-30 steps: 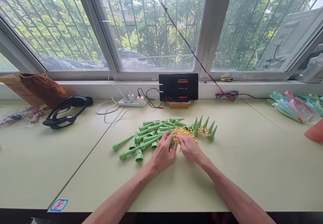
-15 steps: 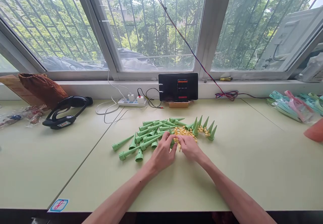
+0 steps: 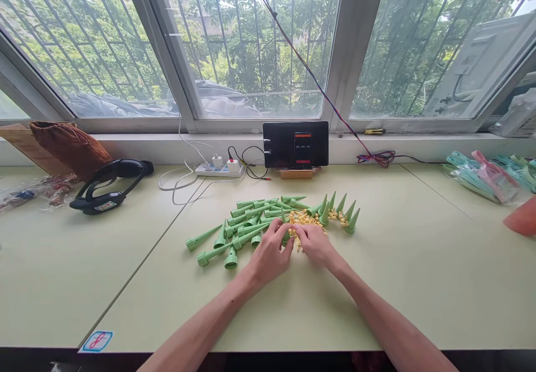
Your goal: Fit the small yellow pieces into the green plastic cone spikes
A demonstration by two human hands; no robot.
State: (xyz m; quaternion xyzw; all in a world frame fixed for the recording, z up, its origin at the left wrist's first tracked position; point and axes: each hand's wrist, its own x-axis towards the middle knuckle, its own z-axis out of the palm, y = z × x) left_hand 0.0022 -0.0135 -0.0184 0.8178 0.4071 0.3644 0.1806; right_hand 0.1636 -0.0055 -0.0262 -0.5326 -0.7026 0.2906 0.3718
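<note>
A heap of long green plastic spikes (image 3: 247, 224) lies on the pale green table (image 3: 402, 260), with several short green cones (image 3: 340, 211) standing upright to its right. Small yellow pieces (image 3: 309, 219) are scattered between them. My left hand (image 3: 270, 252) rests at the near edge of the heap, its fingers curled round a green spike. My right hand (image 3: 316, 244) sits beside it over the yellow pieces, fingers pinched together; what they hold is too small to make out. The two hands almost touch.
A black screen (image 3: 295, 144) stands at the back by the window sill, with a power strip (image 3: 220, 166) and cables to its left. A black headset (image 3: 109, 185) and a brown bag (image 3: 69, 146) lie at the left. Pastel clips (image 3: 488, 179) lie at the right.
</note>
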